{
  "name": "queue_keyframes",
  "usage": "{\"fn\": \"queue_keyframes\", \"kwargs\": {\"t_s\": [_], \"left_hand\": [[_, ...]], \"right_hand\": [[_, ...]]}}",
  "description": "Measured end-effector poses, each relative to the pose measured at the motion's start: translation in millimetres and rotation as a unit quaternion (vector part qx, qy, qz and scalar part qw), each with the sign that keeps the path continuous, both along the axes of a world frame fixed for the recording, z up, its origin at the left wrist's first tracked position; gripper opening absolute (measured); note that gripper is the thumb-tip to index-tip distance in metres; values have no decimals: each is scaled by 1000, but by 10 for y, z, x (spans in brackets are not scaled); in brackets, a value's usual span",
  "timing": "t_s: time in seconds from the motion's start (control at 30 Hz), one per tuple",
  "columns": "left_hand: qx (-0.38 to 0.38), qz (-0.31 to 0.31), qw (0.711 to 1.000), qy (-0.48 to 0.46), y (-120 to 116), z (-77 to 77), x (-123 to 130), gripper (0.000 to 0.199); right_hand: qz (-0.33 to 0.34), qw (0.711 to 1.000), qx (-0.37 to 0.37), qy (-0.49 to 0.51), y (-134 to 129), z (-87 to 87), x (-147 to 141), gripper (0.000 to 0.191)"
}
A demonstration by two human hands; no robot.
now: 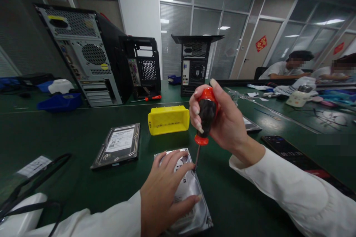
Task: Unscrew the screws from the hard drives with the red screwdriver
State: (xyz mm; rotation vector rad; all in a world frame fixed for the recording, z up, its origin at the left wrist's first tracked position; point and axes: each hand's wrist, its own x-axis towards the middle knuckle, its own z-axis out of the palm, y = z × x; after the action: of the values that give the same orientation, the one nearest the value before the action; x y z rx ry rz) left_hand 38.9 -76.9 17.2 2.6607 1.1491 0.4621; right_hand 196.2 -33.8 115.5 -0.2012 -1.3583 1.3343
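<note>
A silver hard drive (194, 189) lies on the green table (116, 189) in front of me. Over its left part my left hand (167, 189) rests flat with the fingers spread, holding nothing. My right hand (222, 118) is wrapped round the red and black handle of a screwdriver (207, 113). The shaft points down, its tip at the drive's right edge, close to my left index finger. Another hard drive (121, 140) lies to the left, label up. Just beyond the silver drive stands a yellow bin (169, 120) with small dark bits inside.
Computer cases (111, 55) (194, 63) stand at the back. A red-handled screwdriver (152, 97) and a blue bin (59, 102) lie near them. A phone (294, 155) is at the right, cables (33, 177) at the left. Two people (289, 68) sit at the far right.
</note>
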Motion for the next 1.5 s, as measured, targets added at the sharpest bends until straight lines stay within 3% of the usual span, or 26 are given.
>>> {"fn": "queue_keyframes", "kwargs": {"t_s": [0.23, 0.37, 0.47, 0.63, 1.03, 1.27, 1.37, 1.5], "left_hand": [[6, -3, 1000, -3, 4, -9, -2, 49], [16, -5, 1000, -5, 11, -26, 1, 49], [16, -3, 1000, 1, 11, -25, 3, 49], [7, 0, 1000, 2, 1, -3, 5, 48], [13, -9, 1000, -4, 0, 3, -1, 48], [7, -7, 1000, 1, 1, 20, 1, 48], [16, -10, 1000, 2, -1, 22, 3, 48], [14, -6, 1000, 5, -6, 22, 6, 47]], "right_hand": [[-34, 999, -3, 14, -23, -18, -39, 23], [0, 1000, -12, 14, -27, -3, -31, 22], [30, 999, -13, 14, -32, 4, -16, 31], [41, 999, -24, 5, -32, -11, -14, 37], [-38, 999, -24, 4, 48, -51, -46, 18], [-14, 1000, -9, 10, 39, -54, -30, 37], [-5, 1000, -13, 5, 18, -50, -39, 36], [-43, 999, -33, 4, -4, -38, -58, 28]]}}
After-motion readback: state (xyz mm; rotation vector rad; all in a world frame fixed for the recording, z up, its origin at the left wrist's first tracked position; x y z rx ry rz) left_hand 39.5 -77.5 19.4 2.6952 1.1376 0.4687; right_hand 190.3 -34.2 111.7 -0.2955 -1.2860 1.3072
